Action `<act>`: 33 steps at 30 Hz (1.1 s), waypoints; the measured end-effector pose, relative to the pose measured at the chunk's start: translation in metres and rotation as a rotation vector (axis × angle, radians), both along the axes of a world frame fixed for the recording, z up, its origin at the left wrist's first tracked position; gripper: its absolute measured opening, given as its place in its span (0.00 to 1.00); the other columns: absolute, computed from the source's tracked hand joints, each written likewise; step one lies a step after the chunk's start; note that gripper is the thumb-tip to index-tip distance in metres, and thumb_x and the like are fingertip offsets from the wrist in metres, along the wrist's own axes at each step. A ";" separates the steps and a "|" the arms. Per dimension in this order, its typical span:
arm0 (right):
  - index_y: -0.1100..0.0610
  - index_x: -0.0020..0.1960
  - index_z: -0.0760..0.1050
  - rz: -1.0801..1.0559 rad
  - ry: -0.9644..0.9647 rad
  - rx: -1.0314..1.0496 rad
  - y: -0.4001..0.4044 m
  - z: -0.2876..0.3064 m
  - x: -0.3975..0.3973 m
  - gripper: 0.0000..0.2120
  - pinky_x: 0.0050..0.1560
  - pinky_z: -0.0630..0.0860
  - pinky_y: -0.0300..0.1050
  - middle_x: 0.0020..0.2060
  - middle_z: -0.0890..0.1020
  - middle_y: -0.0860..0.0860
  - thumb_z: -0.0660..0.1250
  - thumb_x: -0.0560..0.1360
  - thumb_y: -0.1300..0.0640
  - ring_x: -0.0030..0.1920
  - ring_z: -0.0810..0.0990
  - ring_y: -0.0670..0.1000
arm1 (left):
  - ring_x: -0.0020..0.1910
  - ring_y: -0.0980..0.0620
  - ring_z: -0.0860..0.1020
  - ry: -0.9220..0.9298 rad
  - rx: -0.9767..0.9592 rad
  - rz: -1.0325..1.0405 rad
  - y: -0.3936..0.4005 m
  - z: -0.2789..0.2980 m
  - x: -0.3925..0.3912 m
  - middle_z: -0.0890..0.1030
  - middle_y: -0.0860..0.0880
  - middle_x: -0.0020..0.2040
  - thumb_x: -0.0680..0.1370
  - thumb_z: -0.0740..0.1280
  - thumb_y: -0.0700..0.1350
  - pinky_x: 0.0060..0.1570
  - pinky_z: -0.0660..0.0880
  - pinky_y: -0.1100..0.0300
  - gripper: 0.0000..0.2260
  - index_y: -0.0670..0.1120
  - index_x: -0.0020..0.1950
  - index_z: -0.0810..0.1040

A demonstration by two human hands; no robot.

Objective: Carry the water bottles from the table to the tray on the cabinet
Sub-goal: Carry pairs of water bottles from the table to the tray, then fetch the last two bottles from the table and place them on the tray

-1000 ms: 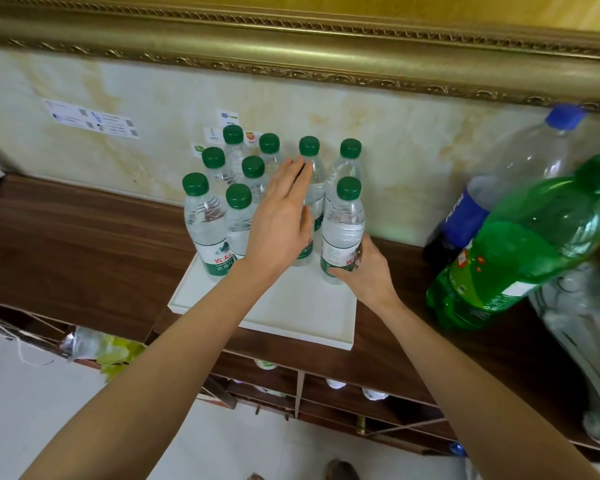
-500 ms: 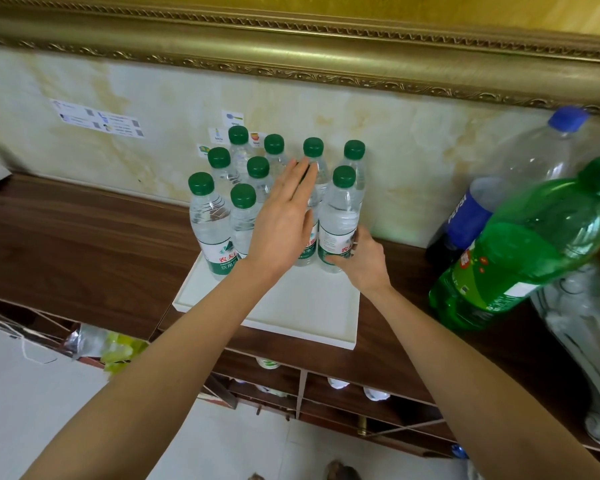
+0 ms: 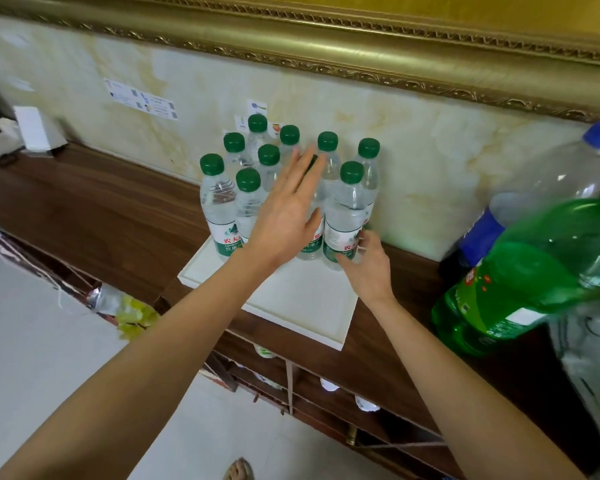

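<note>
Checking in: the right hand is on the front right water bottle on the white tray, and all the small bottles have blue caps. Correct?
Not quite. The small bottles' caps are green, as the head view shows; only the big clear bottle at the right has a blue cap. The rest holds: the right hand is on the front right water bottle on the white tray.

A dark wood cabinet (image 3: 94, 206) runs along a cream marbled wall (image 3: 430, 174) bearing stickers (image 3: 142, 102). An ornate gold frame (image 3: 361, 46) hangs above. Pale tile floor (image 3: 32, 341) lies below, open shelves (image 3: 326, 386) underneath.
</note>
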State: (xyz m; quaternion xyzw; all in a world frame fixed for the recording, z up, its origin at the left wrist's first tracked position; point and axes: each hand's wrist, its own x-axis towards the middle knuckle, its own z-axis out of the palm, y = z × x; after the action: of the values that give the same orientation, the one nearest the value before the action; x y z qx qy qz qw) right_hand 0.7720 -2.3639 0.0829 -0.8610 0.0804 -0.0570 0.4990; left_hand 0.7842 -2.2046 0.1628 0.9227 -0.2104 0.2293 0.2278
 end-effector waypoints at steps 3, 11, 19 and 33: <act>0.58 0.61 0.71 0.009 -0.070 0.031 -0.009 -0.003 -0.022 0.17 0.54 0.76 0.45 0.56 0.79 0.52 0.70 0.74 0.61 0.57 0.78 0.52 | 0.76 0.49 0.61 -0.018 -0.208 0.119 -0.002 0.003 -0.032 0.61 0.45 0.77 0.78 0.65 0.42 0.71 0.62 0.61 0.29 0.43 0.77 0.58; 0.56 0.58 0.71 0.529 -0.108 -0.073 0.039 -0.001 -0.082 0.12 0.55 0.77 0.47 0.54 0.79 0.50 0.67 0.76 0.62 0.53 0.78 0.50 | 0.54 0.55 0.78 0.167 -0.388 0.521 0.052 -0.029 -0.153 0.78 0.53 0.63 0.78 0.64 0.47 0.59 0.76 0.52 0.20 0.51 0.70 0.69; 0.56 0.60 0.71 1.110 0.011 -0.353 0.194 -0.028 -0.132 0.14 0.55 0.75 0.47 0.58 0.75 0.52 0.67 0.76 0.58 0.55 0.77 0.51 | 0.58 0.52 0.79 0.498 -0.385 0.978 0.184 -0.081 -0.300 0.82 0.52 0.57 0.79 0.65 0.46 0.56 0.76 0.54 0.11 0.49 0.60 0.78; 0.57 0.64 0.71 1.563 -0.131 -0.683 0.588 -0.051 -0.243 0.18 0.59 0.74 0.52 0.61 0.75 0.56 0.66 0.75 0.53 0.59 0.76 0.58 | 0.64 0.47 0.74 0.888 -0.200 1.300 0.495 -0.092 -0.473 0.76 0.49 0.66 0.79 0.63 0.50 0.57 0.73 0.53 0.18 0.48 0.68 0.72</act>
State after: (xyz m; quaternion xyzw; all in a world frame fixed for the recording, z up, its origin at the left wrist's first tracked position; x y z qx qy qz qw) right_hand 0.5288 -1.7757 0.0322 -0.7672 -0.5871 0.2329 0.1118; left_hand 0.3115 -1.7097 0.0710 0.8410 0.5027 -0.0553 0.1925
